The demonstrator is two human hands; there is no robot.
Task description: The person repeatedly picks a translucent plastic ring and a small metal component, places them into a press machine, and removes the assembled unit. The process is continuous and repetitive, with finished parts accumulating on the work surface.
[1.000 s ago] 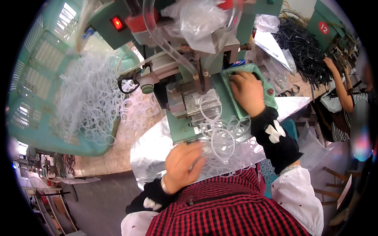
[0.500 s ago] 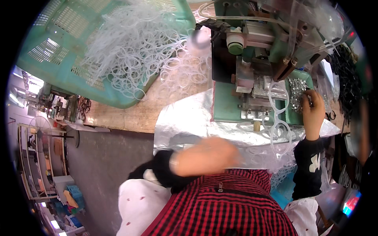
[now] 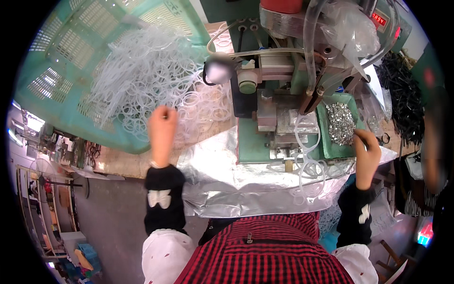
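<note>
My left hand is at the near edge of a heap of clear plastic glasses frames in a large green basket. Its fingers are curled together; what they hold, if anything, is hidden. My right hand is at the right rim of a small green tray. Its fingers are pinched together by the heap of tiny shiny metal pieces, and I cannot make out a piece between them. One clear glasses frame hangs upright at the front of the bench machine, untouched by either hand.
The green basket covers the left of the wooden table. Silver foil lines the table's front edge. A round, pale blurred thing stands left of the machine. Black strips lie heaped at far right, near clear tubes.
My left hand has swung from in front of my apron out to the basket's heap. My right hand has drawn back from the middle of the metal pieces to the tray's rim. The view has shifted.
</note>
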